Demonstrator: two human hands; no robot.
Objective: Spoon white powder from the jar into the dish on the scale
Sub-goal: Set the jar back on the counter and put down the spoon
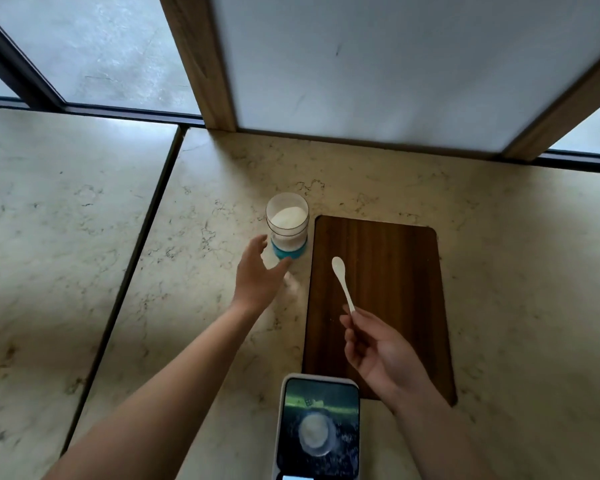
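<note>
Fingers of the right hand [381, 351] pinch a white spoon [343, 284] over the bare wooden board [395, 271], beyond the near scale [317, 427] with its dish [316, 434], while the left hand [257, 275], fingers spread, nears the open jar [287, 230] of white powder [288, 214] left of the board's far edge.

Tabletop [499, 271] looks like veined marble, smooth, semi-gloss. Board [395, 271] is dark grained wood, matt. Jar [287, 223] clear plastic, blue base; spoon [343, 280] glossy white plastic.
</note>
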